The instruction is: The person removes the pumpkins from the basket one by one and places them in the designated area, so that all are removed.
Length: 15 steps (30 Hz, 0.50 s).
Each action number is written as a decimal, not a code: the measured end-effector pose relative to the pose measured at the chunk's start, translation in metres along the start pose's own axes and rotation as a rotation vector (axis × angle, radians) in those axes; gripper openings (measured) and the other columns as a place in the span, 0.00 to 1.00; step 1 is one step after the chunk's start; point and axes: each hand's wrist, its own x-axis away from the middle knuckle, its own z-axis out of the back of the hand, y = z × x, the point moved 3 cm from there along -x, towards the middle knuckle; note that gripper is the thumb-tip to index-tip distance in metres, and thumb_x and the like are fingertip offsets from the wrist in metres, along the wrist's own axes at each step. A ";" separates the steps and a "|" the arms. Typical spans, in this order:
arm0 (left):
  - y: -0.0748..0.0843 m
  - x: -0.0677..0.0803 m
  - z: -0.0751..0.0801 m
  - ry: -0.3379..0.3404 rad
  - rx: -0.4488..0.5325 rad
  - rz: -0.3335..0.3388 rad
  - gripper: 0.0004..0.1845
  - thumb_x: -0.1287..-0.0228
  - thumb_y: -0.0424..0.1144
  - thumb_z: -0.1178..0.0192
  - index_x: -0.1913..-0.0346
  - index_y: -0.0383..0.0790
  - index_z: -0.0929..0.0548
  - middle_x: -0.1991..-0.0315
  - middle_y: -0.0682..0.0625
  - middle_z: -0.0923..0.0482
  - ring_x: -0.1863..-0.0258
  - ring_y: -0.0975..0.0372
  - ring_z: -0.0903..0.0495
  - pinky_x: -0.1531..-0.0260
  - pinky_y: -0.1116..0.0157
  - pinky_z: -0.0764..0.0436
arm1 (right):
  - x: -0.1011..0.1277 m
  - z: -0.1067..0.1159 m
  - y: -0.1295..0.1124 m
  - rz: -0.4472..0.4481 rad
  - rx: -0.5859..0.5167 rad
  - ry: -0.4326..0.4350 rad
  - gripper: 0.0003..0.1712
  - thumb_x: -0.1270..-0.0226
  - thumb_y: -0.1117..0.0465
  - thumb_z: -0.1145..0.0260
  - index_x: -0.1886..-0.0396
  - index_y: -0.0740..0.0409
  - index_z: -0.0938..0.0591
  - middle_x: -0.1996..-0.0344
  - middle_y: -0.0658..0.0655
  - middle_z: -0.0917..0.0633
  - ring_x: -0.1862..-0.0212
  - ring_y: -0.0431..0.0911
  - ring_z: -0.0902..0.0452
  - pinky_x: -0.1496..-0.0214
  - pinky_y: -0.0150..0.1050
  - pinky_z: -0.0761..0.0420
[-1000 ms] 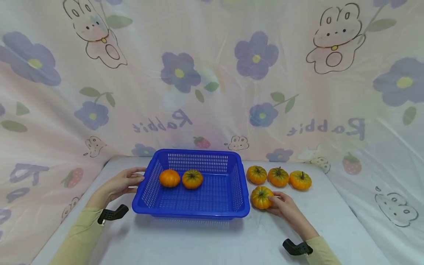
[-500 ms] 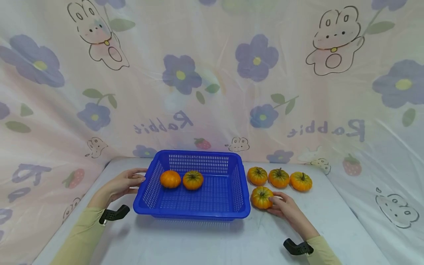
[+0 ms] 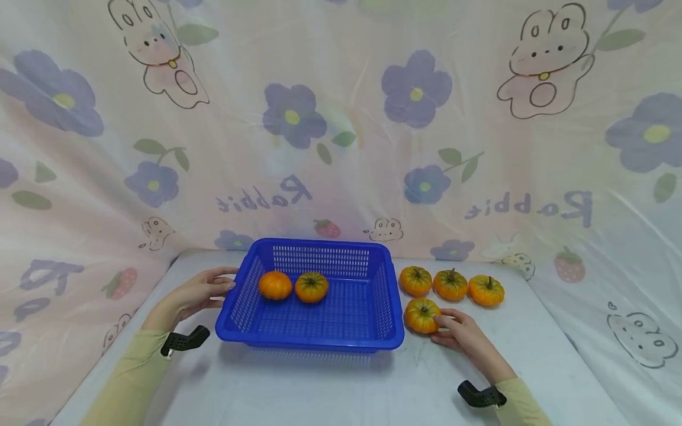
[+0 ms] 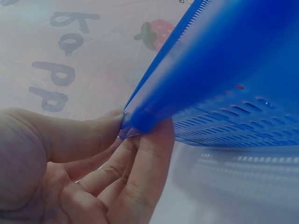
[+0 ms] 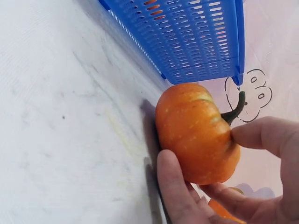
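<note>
A blue plastic basket (image 3: 309,343) with slotted walls stands on the table, holding an orange pumpkin (image 3: 275,286) and a greener-topped pumpkin (image 3: 311,288). My left hand (image 3: 199,294) pinches its left rim between thumb and fingers; the left wrist view shows the thumb (image 4: 88,135) on the rim's edge. Right of the basket, my right hand (image 3: 462,334) holds a small orange pumpkin (image 3: 422,316) by its right side. In the right wrist view this pumpkin (image 5: 196,135) has a curved dark stem, with the thumb near the stem and fingers underneath, low by the tabletop.
Behind the held pumpkin, a row of three more pumpkins (image 3: 450,285) lies on the white table (image 3: 319,390), right of the basket. A curtain (image 3: 351,177) printed with flowers and rabbits hangs along the back and sides. Each wrist carries a black camera mount (image 3: 482,395).
The head view has shifted very slightly. Both hands, the basket and the pumpkins keep their places.
</note>
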 end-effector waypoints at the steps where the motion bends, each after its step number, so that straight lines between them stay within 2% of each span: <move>1: 0.001 -0.001 0.000 -0.001 -0.002 -0.003 0.33 0.27 0.39 0.48 0.28 0.29 0.48 0.48 0.39 0.24 0.54 0.54 0.21 0.53 0.55 0.20 | 0.000 0.000 -0.001 0.003 -0.002 0.001 0.34 0.27 0.56 0.45 0.32 0.73 0.43 0.42 0.76 0.32 0.59 0.53 0.18 0.53 0.45 0.18; 7: 0.003 0.001 0.001 -0.003 0.001 0.009 0.33 0.27 0.38 0.48 0.28 0.30 0.48 0.48 0.39 0.24 0.53 0.53 0.21 0.54 0.56 0.19 | 0.000 0.000 -0.001 -0.007 -0.019 0.001 0.35 0.28 0.56 0.43 0.32 0.73 0.42 0.45 0.73 0.28 0.61 0.52 0.18 0.54 0.44 0.18; 15: 0.002 0.001 0.000 -0.019 0.019 0.001 0.33 0.27 0.38 0.48 0.28 0.29 0.49 0.49 0.39 0.23 0.54 0.53 0.20 0.54 0.56 0.19 | 0.004 0.003 -0.001 0.007 0.018 0.003 0.33 0.27 0.56 0.44 0.33 0.75 0.41 0.42 0.76 0.31 0.58 0.55 0.18 0.53 0.46 0.18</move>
